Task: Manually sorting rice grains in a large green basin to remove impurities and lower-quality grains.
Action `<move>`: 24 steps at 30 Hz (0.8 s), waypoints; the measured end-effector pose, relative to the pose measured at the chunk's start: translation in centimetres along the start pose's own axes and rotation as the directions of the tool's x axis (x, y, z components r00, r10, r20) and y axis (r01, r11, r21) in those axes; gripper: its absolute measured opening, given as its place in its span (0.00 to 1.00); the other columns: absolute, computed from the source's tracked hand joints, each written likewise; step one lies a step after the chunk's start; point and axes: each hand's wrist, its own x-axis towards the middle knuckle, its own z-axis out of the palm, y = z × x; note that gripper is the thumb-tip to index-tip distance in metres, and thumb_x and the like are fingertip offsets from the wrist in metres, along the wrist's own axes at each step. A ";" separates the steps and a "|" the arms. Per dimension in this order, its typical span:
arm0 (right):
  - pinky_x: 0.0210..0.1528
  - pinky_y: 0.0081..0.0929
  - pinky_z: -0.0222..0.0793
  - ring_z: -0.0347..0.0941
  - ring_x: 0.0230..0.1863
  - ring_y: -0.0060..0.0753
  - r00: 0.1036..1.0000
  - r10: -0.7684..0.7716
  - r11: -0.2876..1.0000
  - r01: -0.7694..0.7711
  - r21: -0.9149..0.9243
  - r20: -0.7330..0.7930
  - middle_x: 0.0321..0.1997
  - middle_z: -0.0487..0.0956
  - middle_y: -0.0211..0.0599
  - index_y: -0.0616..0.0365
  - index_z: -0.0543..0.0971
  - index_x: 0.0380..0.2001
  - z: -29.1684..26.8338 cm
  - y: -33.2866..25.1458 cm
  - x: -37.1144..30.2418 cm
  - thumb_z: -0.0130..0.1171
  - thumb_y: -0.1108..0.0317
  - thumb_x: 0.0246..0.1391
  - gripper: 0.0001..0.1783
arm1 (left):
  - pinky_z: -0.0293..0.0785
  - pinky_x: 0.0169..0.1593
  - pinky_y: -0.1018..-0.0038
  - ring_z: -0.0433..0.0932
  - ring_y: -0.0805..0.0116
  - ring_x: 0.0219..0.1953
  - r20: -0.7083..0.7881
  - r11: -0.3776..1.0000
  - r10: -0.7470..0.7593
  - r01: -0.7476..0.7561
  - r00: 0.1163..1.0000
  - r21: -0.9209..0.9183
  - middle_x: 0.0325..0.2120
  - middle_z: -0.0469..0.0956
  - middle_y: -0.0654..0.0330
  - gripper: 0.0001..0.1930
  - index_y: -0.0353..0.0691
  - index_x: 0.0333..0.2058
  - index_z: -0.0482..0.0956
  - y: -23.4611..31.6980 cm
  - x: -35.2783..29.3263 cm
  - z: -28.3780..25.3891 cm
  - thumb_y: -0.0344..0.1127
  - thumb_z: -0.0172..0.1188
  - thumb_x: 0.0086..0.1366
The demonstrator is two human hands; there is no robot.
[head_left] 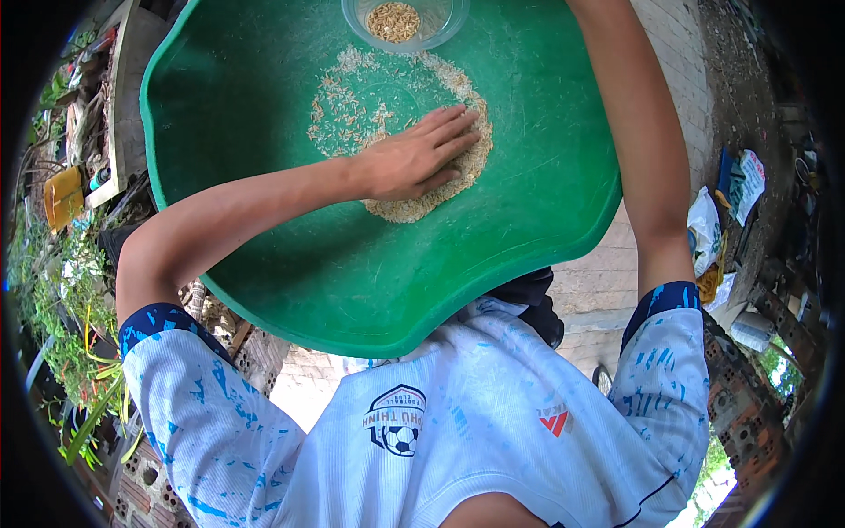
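A large green plastic tray (546, 150) with a wavy rim lies before me. My left hand (422, 154) rests palm down on a ring of pale rice-like grains (412, 209) in it, fingers stretched out and slightly spread. More grains and husks (339, 110) are scattered thinly to the left of the ring, with green plastic showing between them. At the far side stands a clear bowl (453, 19) with brownish, husk-covered grains (393, 22) in it. My right forearm (629, 114) reaches along the tray's right side; its hand is beyond the picture's top edge.
Paving (581, 308) shows under and beside the tray. Plants (75, 352) and a yellow container (63, 198) stand at the left. Plastic bags (704, 231) and other litter lie at the right, near perforated bricks (748, 431).
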 end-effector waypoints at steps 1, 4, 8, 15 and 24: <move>0.39 0.41 0.72 0.79 0.37 0.53 1.000 0.015 0.999 -0.014 -0.047 0.027 0.34 0.81 0.56 0.63 0.83 0.32 -0.3 -0.6 -0.2 0.52 0.71 0.41 0.15 | 0.56 0.69 0.56 0.56 0.47 0.68 -0.077 0.996 0.084 -0.082 0.993 0.041 0.63 0.60 0.44 0.27 0.31 0.60 0.64 0.4 -0.2 0.4 0.41 0.55 0.68; 0.40 0.42 0.72 0.79 0.38 0.53 0.998 0.024 0.996 -0.018 -0.092 0.058 0.34 0.81 0.55 0.63 0.83 0.33 0.0 -0.7 -0.2 0.52 0.71 0.41 0.16 | 0.63 0.63 0.56 0.63 0.50 0.62 0.091 0.999 0.036 -0.037 0.995 0.003 0.58 0.65 0.47 0.22 0.32 0.54 0.68 1.3 -0.5 0.5 0.43 0.55 0.68; 0.40 0.42 0.72 0.79 0.38 0.54 0.993 0.010 0.998 -0.002 -0.068 0.115 0.35 0.81 0.56 0.62 0.83 0.34 0.4 -1.2 0.2 0.52 0.71 0.41 0.16 | 0.73 0.47 0.60 0.77 0.55 0.44 -0.024 0.978 0.205 -0.204 0.978 0.044 0.38 0.78 0.50 0.15 0.36 0.37 0.77 0.4 -1.1 1.5 0.44 0.54 0.68; 0.37 0.42 0.72 0.80 0.35 0.52 0.976 -0.179 0.984 0.178 0.014 0.125 0.30 0.82 0.53 0.61 0.84 0.28 0.6 1.7 -1.0 0.53 0.69 0.41 0.13 | 0.77 0.37 0.55 0.79 0.45 0.26 0.101 0.926 -0.358 0.340 0.928 0.164 0.17 0.77 0.45 0.24 0.38 0.19 0.80 -4.5 1.3 -4.9 0.48 0.51 0.68; 0.29 0.37 0.72 0.79 0.27 0.38 0.752 0.327 0.942 -0.208 -0.265 0.572 0.24 0.81 0.45 0.61 0.84 0.25 4.1 -3.0 0.0 0.54 0.69 0.40 0.11 | 0.38 0.16 0.82 0.43 0.83 0.13 0.280 -0.003 -0.831 0.499 0.481 -0.867 0.13 0.46 0.78 0.25 0.56 0.15 0.50 -12.2 0.1 -13.3 0.48 0.51 0.69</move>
